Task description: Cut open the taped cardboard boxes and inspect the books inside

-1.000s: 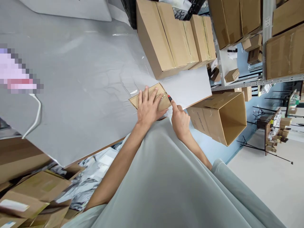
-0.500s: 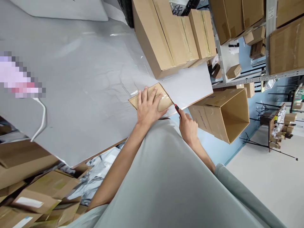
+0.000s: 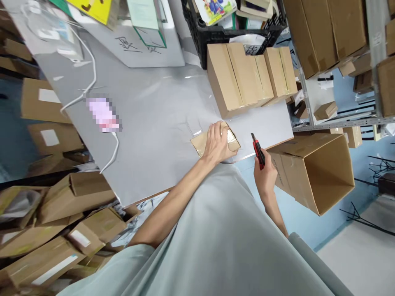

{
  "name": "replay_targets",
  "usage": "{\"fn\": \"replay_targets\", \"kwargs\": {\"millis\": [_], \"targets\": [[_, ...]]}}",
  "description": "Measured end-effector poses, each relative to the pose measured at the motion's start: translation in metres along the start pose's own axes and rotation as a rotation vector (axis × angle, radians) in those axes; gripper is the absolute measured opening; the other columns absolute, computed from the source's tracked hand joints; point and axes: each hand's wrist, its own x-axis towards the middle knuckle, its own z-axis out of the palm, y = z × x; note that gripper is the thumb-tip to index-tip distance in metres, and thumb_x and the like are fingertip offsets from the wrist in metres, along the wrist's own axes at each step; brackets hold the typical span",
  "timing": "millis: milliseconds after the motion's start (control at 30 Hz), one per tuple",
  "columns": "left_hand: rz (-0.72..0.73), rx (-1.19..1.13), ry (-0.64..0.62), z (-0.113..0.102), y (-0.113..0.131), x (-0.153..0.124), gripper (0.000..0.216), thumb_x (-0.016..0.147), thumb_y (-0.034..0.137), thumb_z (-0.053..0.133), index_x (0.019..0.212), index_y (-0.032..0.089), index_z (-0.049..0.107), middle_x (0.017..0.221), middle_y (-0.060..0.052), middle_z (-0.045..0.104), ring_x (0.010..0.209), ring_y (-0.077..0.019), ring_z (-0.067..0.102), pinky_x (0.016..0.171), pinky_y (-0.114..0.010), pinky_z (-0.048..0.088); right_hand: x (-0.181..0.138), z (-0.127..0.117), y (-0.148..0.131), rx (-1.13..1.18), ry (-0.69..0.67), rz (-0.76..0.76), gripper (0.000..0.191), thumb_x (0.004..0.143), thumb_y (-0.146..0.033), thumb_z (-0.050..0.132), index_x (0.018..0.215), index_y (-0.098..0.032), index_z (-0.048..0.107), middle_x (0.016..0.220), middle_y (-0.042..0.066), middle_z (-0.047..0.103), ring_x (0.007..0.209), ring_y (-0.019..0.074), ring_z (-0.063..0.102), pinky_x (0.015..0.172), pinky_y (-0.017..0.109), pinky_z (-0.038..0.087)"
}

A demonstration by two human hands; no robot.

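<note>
A small flat cardboard box [image 3: 200,142] with shiny clear tape lies on the grey tabletop, close to the table's front edge. My left hand [image 3: 217,142] lies across it, fingers curled over its far side, gripping it; the hand hides the middle of the box. To the right, my right hand [image 3: 265,170] is wrapped around a red and black box cutter [image 3: 258,152]. The cutter's blade is out and points away from me, apart from the box.
Taped cardboard boxes [image 3: 233,82] stand at the table's back right, before a black crate [image 3: 202,37] of books. An open-topped large carton [image 3: 327,172] is right of the table. A blurred pink device [image 3: 103,113] with a white cable lies left. Many cartons [image 3: 92,230] pile up at lower left.
My right hand has drawn the box cutter away from the box's edge, rightward. My left hand's flat, spread fingers have curled around the box. The view has shifted, showing more of the table's back.
</note>
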Motion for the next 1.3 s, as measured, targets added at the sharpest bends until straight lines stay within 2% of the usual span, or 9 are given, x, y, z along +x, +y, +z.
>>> {"fn": "replay_targets", "kwargs": {"millis": [100,233,333,433,533,633,867,1133,1300], "targets": [[0.011,-0.027,0.021,-0.025,-0.015,-0.026,0.133,0.068,0.042,0.097,0.177,0.018,0.023,0.18,-0.026,0.034,0.17,-0.0521,0.027,0.14,-0.073,0.022,0.008,-0.002,0.006,0.05,0.03,-0.017,0.05,0.112,-0.047,0.049,0.153,-0.023,0.062,0.136,0.019,0.081,0.105,0.0347,0.084,0.081,0.041,0.065],[-0.073,-0.026,-0.044,-0.041,-0.067,-0.071,0.141,0.071,0.046,0.095,0.181,0.015,0.013,0.182,-0.028,0.032,0.171,-0.0514,0.028,0.139,-0.069,0.027,0.015,0.006,0.009,0.081,-0.011,-0.106,0.055,0.111,-0.05,0.052,0.157,-0.022,0.061,0.141,0.02,0.079,0.102,0.0337,0.084,0.08,0.041,0.065],[-0.188,-0.052,-0.066,-0.043,-0.107,-0.101,0.142,0.071,0.05,0.096,0.181,0.012,0.014,0.181,-0.032,0.034,0.169,-0.051,0.033,0.137,-0.067,0.03,0.023,0.019,0.003,0.072,-0.169,-0.238,0.048,0.111,-0.047,0.053,0.149,-0.022,0.069,0.128,0.016,0.084,0.093,0.0309,0.083,0.079,0.038,0.064],[-0.319,-0.098,-0.056,-0.045,-0.13,-0.126,0.148,0.069,0.054,0.099,0.182,0.013,0.013,0.181,-0.032,0.034,0.168,-0.0495,0.036,0.136,-0.065,0.033,0.033,0.033,-0.013,0.028,-0.395,-0.421,0.04,0.111,-0.038,0.054,0.143,-0.025,0.073,0.122,0.01,0.087,0.089,0.0267,0.082,0.081,0.035,0.061],[-0.389,-0.13,-0.008,-0.049,-0.133,-0.139,0.142,0.071,0.056,0.099,0.183,0.021,0.019,0.186,-0.026,0.028,0.172,-0.046,0.03,0.138,-0.062,0.031,0.046,0.042,-0.039,-0.057,-0.57,-0.616,0.041,0.113,-0.031,0.053,0.149,-0.028,0.07,0.134,0.006,0.084,0.103,0.0257,0.081,0.083,0.032,0.059],[-0.384,-0.154,0.043,-0.048,-0.131,-0.139,0.122,0.079,0.059,0.095,0.179,0.026,0.034,0.186,-0.021,0.028,0.173,-0.0443,0.027,0.139,-0.063,0.029,0.062,0.049,-0.07,-0.209,-0.683,-0.777,0.042,0.115,-0.03,0.051,0.153,-0.029,0.068,0.138,0.006,0.082,0.114,0.027,0.079,0.081,0.031,0.055],[-0.293,-0.228,0.136,-0.035,-0.136,-0.127,0.08,0.089,0.061,0.085,0.161,0.034,0.063,0.184,-0.012,0.036,0.171,-0.0427,0.033,0.137,-0.067,0.032,0.09,0.065,-0.117,-0.549,-0.789,-0.965,0.045,0.116,-0.019,0.047,0.156,-0.026,0.064,0.138,0.01,0.081,0.112,0.0279,0.078,0.079,0.032,0.048],[-0.403,-0.134,0.022,-0.045,-0.118,-0.129,0.076,0.095,0.042,0.082,0.166,0.034,0.057,0.185,-0.011,0.035,0.17,-0.0398,0.034,0.136,-0.063,0.036,0.098,0.068,-0.133,-0.677,-0.855,-1.047,0.047,0.113,-0.015,0.046,0.157,-0.025,0.061,0.136,0.013,0.08,0.112,0.0301,0.078,0.082,0.034,0.049],[-0.474,-0.103,0.009,-0.043,-0.116,-0.131,0.078,0.092,0.044,0.083,0.166,0.04,0.058,0.182,-0.007,0.042,0.168,-0.0384,0.04,0.135,-0.06,0.039,0.098,0.064,-0.145,-0.703,-0.905,-1.047,0.047,0.112,-0.011,0.047,0.155,-0.024,0.062,0.137,0.014,0.08,0.114,0.0304,0.078,0.086,0.035,0.051]]}}
